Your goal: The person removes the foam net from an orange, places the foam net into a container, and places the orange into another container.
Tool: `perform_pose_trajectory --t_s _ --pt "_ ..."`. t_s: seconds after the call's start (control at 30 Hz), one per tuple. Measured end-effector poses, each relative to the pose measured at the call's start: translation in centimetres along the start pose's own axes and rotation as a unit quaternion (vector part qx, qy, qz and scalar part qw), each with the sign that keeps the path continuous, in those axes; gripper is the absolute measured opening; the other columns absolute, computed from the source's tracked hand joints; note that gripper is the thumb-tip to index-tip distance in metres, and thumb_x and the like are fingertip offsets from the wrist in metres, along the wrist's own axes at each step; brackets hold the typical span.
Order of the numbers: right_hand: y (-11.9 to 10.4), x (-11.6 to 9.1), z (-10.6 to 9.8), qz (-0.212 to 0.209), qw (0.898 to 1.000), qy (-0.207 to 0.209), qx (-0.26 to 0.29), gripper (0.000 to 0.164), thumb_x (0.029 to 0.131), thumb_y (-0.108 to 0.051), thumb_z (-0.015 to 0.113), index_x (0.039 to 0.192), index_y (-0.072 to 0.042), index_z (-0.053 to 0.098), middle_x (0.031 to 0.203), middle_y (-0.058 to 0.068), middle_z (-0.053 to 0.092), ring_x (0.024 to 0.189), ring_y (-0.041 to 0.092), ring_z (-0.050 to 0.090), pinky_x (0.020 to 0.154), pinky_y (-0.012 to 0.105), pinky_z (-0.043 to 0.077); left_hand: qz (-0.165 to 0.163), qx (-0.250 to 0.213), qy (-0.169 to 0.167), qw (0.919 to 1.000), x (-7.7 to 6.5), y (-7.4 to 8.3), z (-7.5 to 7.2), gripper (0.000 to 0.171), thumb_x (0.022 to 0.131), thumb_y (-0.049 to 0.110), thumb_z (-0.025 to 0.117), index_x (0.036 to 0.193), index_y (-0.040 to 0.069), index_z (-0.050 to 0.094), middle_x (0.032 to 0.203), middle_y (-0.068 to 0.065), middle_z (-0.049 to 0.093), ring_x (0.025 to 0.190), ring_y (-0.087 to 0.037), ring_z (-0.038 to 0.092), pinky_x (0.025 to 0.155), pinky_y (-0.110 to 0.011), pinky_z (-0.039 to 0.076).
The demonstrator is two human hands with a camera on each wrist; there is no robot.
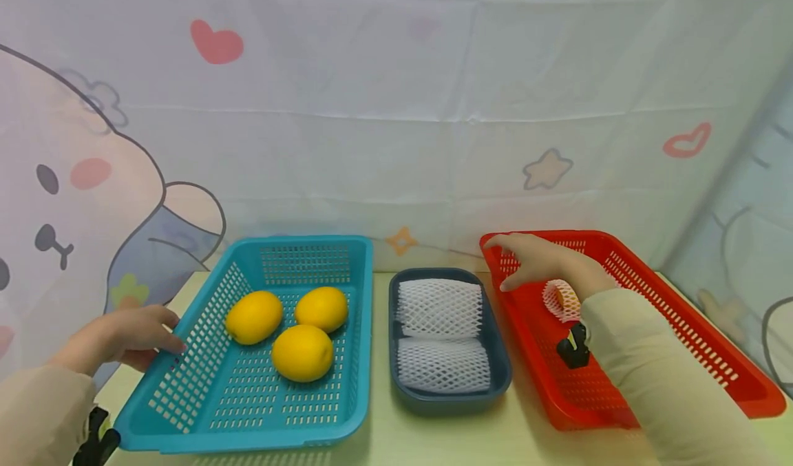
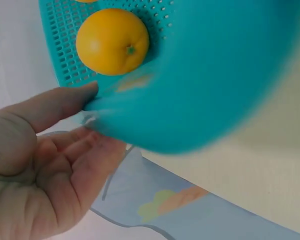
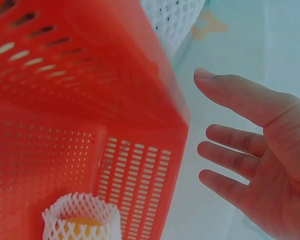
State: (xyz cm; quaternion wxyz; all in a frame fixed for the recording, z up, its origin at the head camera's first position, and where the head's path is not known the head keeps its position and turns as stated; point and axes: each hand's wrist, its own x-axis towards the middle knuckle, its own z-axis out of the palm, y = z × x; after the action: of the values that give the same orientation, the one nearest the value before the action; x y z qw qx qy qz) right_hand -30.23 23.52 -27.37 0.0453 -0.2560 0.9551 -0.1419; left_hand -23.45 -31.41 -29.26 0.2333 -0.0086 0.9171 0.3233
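My left hand (image 1: 133, 335) grips the left side rim of the turquoise basket (image 1: 356, 411), thumb over the edge and fingers on the outside. Three yellow citrus fruits lie inside, one of them (image 1: 302, 353) nearest the front; the left wrist view shows a fruit (image 2: 112, 41) with a small green stem end. Over the far left corner of the red basket (image 1: 545, 390) hovers my right hand (image 1: 542, 259), fingers spread and holding nothing. In the right wrist view its fingertips are apart from the red rim. A yellow-orange fruit in a white foam net (image 1: 562, 300) lies in this basket.
Between the baskets stands a dark blue-grey container (image 1: 442, 403) holding two white foam-net pieces, one at the back (image 1: 440, 308) and one in front (image 1: 442, 365). A printed cloth (image 1: 396, 108) hangs behind the pale table (image 1: 396, 442). At the right edge runs a dark cable (image 1: 766, 335).
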Motion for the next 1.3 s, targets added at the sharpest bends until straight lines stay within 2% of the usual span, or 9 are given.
perform_pose_trajectory --t_s 0.13,0.4,0.57,1.07,1.3 --pt "0.5 -0.3 0.2 0.009 1.0 0.005 0.001 0.071 0.074 -0.018 0.079 0.134 -0.003 0.044 0.131 0.022 0.047 0.119 0.04 0.043 0.092 0.054 0.044 -0.003 -0.025 -0.024 0.9994 -0.2 -0.7 0.0 0.042 0.09 0.002 0.056 0.118 -0.022 0.037 0.086 -0.01 0.065 0.078 -0.027 0.067 0.071 -0.04 0.056" --pt "1.7 -0.6 0.6 0.02 1.0 0.003 -0.002 0.072 0.073 -0.019 0.079 0.134 -0.001 0.044 0.133 0.022 0.046 0.121 0.041 0.039 0.095 0.058 0.039 0.003 -0.092 -0.065 0.9936 -0.5 -2.0 -0.3 0.042 0.09 0.002 0.057 0.119 -0.02 0.036 0.089 -0.012 0.066 0.082 -0.029 0.068 0.073 -0.041 0.056" --pt "2.6 -1.0 0.6 0.021 1.0 0.006 -0.016 0.074 0.072 -0.021 0.08 0.134 -0.002 0.045 0.133 0.02 0.047 0.121 0.041 0.04 0.094 0.058 0.04 0.013 -0.108 -0.082 0.9907 -0.1 -2.6 -0.3 0.04 0.092 0.005 0.055 0.119 -0.02 0.039 0.092 -0.011 0.065 0.086 -0.028 0.067 0.077 -0.042 0.055" --pt "5.1 -2.3 0.9 0.028 0.999 0.016 -0.011 0.076 0.068 -0.023 0.083 0.132 -0.004 0.047 0.129 0.019 0.049 0.116 0.039 0.044 0.09 0.059 0.043 0.051 -0.133 -0.107 0.984 0.1 -2.9 -0.3 0.036 0.091 0.004 0.056 0.114 -0.021 0.044 0.094 -0.013 0.066 0.087 -0.029 0.067 0.078 -0.042 0.054" --pt "6.0 -2.7 1.1 0.028 1.0 0.01 -0.009 0.072 0.069 -0.02 0.081 0.131 -0.003 0.048 0.129 0.021 0.049 0.117 0.04 0.042 0.091 0.06 0.041 0.063 -0.145 -0.104 0.9819 -0.1 -3.2 -0.2 0.038 0.09 0.006 0.057 0.114 -0.021 0.044 0.093 -0.012 0.066 0.087 -0.027 0.066 0.078 -0.041 0.054"
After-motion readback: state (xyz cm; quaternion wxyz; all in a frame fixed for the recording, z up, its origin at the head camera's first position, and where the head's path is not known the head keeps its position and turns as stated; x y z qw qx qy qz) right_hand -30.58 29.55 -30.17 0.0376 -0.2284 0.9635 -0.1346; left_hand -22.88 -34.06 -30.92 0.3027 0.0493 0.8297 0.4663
